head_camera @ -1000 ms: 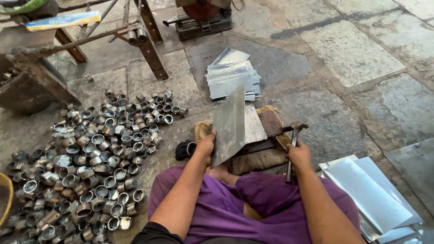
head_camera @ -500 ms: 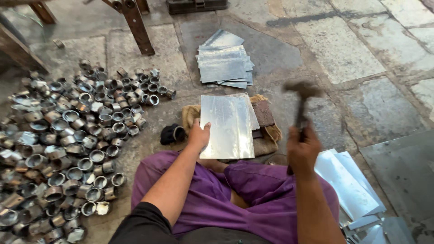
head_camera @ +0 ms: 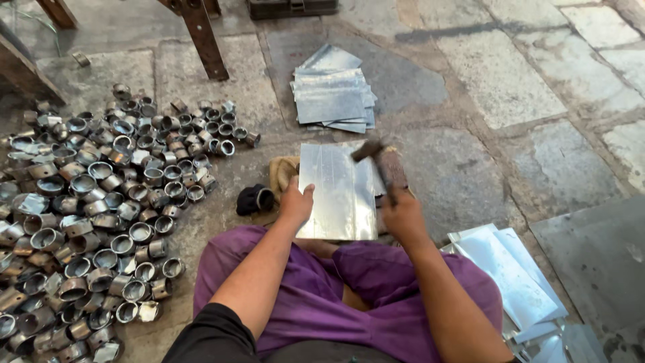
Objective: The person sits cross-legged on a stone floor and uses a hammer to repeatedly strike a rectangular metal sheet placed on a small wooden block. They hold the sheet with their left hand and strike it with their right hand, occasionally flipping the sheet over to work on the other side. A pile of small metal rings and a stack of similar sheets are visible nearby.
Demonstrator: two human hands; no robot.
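Observation:
A shiny rectangular metal sheet (head_camera: 339,190) lies flat on a block in front of my crossed legs in purple trousers. My left hand (head_camera: 295,203) presses on the sheet's left edge. My right hand (head_camera: 401,216) grips the handle of a hammer (head_camera: 376,156), whose head is down over the sheet's upper right corner, blurred by motion.
A large heap of several small metal rings (head_camera: 101,202) covers the stone floor to my left. A stack of cut sheets (head_camera: 332,97) lies ahead, another pile of sheets (head_camera: 517,275) at my right knee. A dark cloth (head_camera: 254,199) sits left of the block. Wooden legs (head_camera: 201,37) stand beyond.
The sheet went from tilted on edge to lying flat. The hammer rose in my right hand, then swung down onto the sheet's right side.

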